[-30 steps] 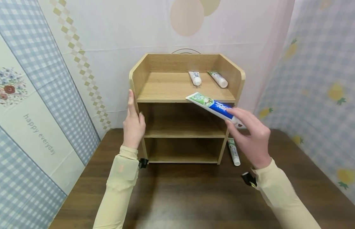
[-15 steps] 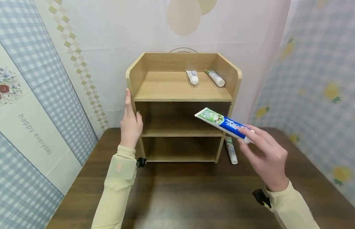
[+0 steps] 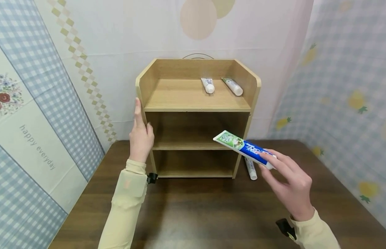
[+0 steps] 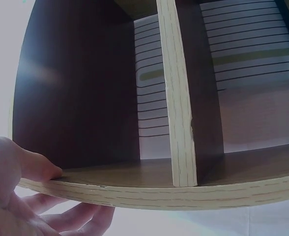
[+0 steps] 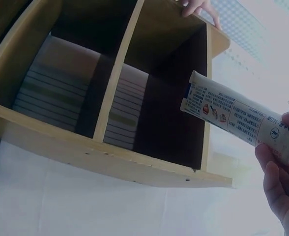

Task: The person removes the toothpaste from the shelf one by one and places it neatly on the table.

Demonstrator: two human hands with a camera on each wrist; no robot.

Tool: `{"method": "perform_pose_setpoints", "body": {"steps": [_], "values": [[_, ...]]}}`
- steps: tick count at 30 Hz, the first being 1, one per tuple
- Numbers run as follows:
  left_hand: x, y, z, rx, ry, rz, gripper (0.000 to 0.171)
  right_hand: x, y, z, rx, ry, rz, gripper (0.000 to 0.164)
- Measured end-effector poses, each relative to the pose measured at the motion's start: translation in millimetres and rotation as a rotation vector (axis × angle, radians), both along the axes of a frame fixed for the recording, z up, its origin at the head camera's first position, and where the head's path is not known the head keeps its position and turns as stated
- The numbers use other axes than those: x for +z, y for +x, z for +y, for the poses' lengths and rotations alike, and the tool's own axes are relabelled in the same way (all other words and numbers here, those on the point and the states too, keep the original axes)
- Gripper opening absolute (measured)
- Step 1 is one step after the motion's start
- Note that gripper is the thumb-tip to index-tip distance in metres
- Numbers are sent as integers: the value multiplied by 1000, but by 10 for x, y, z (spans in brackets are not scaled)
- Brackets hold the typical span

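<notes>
A small wooden shelf (image 3: 172, 97) with three levels stands on the table. My left hand (image 3: 141, 140) grips its left side panel; in the left wrist view the thumb (image 4: 39, 167) lies on the inner face and the fingers (image 4: 98, 219) pass outside. My right hand (image 3: 287, 181) pinches a blue and green toothpaste tube (image 3: 242, 148) near its cap end, the flat end pointing at the shelf's middle level. The tube's printed white back (image 5: 233, 113) faces the right wrist camera. On the top level lie two white tubes, a shorter one (image 3: 207, 85) and a longer one (image 3: 232, 86).
Another toothpaste tube (image 3: 251, 169) lies on the dark wooden table (image 3: 193, 211) beside the shelf's right side, partly hidden behind the held tube. Patterned cloth (image 3: 124, 31) hangs behind the shelf and along both sides.
My right hand has drawn the toothpaste tube down and to the right, from before the top level's front edge to before the lower levels. The left hand keeps its hold on the side panel.
</notes>
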State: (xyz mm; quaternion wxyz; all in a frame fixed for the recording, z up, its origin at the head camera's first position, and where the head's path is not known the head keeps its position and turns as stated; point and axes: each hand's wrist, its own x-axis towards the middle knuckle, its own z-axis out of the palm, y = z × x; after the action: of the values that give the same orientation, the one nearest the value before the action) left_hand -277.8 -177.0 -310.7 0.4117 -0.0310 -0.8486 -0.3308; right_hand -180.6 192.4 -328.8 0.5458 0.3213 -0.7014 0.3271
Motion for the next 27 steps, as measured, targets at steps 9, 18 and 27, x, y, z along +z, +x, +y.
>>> {"method": "perform_pose_setpoints", "body": {"steps": [9, 18, 27], "values": [[-9, -10, -13, 4, -2, -5, 80, -148, 86, 175, 15, -22, -35, 34], [-7, 6, -52, -5, -10, -1, 79, -319, 189, 428, -73, -27, -108, 41], [-14, -7, -45, -15, -21, 24, 79, -598, 40, 783, -239, 9, -173, 46]]}}
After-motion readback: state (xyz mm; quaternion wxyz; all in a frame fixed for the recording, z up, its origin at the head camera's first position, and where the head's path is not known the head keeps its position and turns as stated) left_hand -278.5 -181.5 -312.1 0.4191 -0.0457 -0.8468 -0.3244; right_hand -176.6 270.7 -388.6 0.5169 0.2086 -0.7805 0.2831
